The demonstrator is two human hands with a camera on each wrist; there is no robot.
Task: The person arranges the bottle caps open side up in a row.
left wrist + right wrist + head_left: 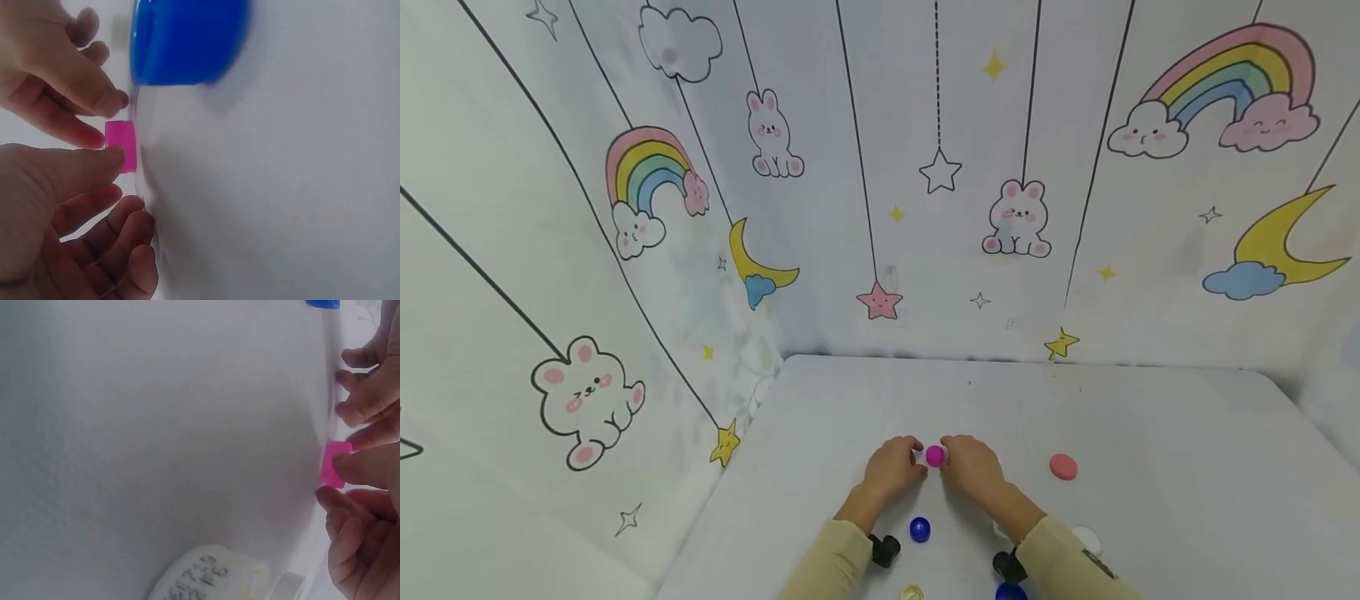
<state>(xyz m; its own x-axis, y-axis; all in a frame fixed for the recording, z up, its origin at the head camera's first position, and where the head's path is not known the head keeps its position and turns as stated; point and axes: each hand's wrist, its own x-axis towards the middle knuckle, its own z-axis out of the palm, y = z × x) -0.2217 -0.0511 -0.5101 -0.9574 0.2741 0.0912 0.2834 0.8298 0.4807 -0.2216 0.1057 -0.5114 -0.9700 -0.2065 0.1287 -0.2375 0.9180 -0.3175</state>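
Head view: cap [935, 456] bright pink (round from above)

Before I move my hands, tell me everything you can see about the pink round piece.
The pink round piece is bright, apparently plastic, with a round outline from above and a straight-sided, wider-than-tall profile from the wrists. It sits flat on the white table, between the left hand and right hand. Fingertips are close on both sides; whether any touch it is unclear.
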